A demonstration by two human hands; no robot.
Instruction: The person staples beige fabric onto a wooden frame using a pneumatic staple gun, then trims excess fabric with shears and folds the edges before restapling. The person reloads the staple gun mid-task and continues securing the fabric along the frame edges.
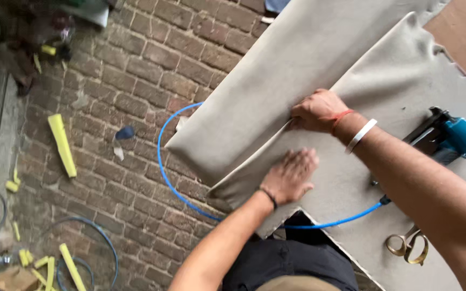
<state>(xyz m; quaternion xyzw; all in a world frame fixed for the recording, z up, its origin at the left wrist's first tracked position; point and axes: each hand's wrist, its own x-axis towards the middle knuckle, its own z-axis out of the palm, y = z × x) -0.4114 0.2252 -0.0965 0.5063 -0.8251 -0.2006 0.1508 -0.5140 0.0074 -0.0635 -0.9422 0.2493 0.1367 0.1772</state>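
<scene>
A large padded panel covered in beige fabric (276, 81) lies tilted in front of me. A second beige fabric-covered piece (395, 86) lies beside it, meeting it along a seam. My left hand (289, 175) presses flat on the lower piece, fingers spread. At the seam between the two pieces, my right hand (316, 110) grips the fabric edge with curled fingers. That wrist carries a red thread and a white bangle.
A blue pneumatic stapler (451, 137) rests on the fabric at right, its blue air hose (163, 156) looping over the brick floor. Brass-handled scissors (408, 245) lie near the lower right. Yellow foam scraps (63, 145) and more hoses litter the floor at left.
</scene>
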